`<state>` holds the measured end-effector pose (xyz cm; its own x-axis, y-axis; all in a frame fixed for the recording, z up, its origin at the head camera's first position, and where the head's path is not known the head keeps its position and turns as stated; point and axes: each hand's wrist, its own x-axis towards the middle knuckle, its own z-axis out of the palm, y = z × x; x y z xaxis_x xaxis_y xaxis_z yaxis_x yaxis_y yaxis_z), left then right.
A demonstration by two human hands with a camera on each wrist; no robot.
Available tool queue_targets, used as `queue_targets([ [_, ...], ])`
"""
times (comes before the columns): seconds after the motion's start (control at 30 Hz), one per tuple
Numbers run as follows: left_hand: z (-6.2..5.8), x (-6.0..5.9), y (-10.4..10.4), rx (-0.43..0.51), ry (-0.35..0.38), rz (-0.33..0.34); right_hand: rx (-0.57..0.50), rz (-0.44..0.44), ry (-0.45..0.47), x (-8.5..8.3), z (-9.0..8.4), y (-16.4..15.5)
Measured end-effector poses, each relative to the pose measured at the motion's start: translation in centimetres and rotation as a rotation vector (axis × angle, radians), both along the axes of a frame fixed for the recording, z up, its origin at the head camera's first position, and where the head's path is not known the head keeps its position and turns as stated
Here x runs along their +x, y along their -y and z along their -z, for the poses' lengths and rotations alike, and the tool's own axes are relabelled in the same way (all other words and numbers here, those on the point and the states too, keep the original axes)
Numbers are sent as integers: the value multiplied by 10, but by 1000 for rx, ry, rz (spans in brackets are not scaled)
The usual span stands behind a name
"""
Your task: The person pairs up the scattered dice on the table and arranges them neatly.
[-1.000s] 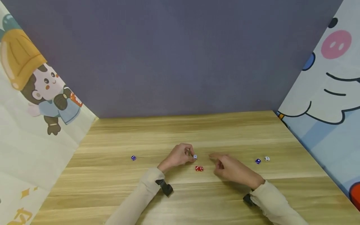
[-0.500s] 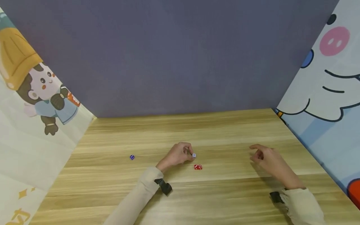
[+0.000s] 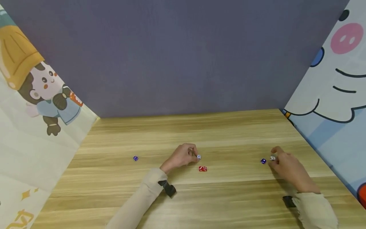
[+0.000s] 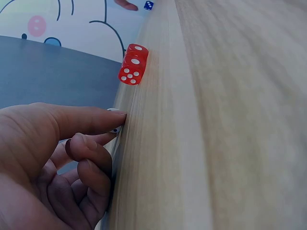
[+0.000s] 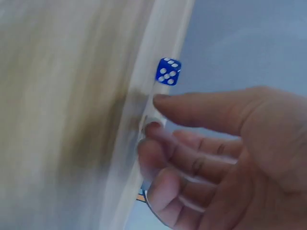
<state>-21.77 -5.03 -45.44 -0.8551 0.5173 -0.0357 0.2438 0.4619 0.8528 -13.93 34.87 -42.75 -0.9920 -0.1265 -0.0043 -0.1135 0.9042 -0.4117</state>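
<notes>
Far left on the light wooden bench [image 3: 120,197], a small blue plastic die with white pips [image 3: 135,158] is left lying alone, well apart from everything else, so it's easily forgotten or knocked if a sleeve is swung that way.

Near the middle, a small white die with blue pips [image 3: 198,156] is pinched at the tips of the left hand [image 3: 180,156]; the thumb and forefinger are curled onto it while the other fingers [image 4: 91,167] are folded under. In the left wrist view the die is almost completely hidden behind the fingertip, so how firm the hold is can't be judged. Just beside it, two red dice with white pips [image 3: 202,169] are stacked one on the other. That stack could be toppled by the slightest nudge from the left hand's knuckles.

Over on the right, a second blue die with white pips [image 3: 263,161] is sat just beside a small white die [image 3: 273,157], which is being closed on by the thumb and forefinger of the right hand [image 3: 287,167]. Whether it's actually gripped can't be told, as the right wrist view is blurred. A thing that small could easily be squirted out of the pinch, and the blue neighbour could be flicked away.
</notes>
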Motion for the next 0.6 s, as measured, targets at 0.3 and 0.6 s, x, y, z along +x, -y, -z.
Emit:
queue_targets([
  [0.3, 1, -1, 0, -7, 0, -4, -3, 7, -16, 1, 6, -9],
  [0.6, 2, -1, -1, -8, -3, -6, -3, -5, -22, 2, 8, -12],
])
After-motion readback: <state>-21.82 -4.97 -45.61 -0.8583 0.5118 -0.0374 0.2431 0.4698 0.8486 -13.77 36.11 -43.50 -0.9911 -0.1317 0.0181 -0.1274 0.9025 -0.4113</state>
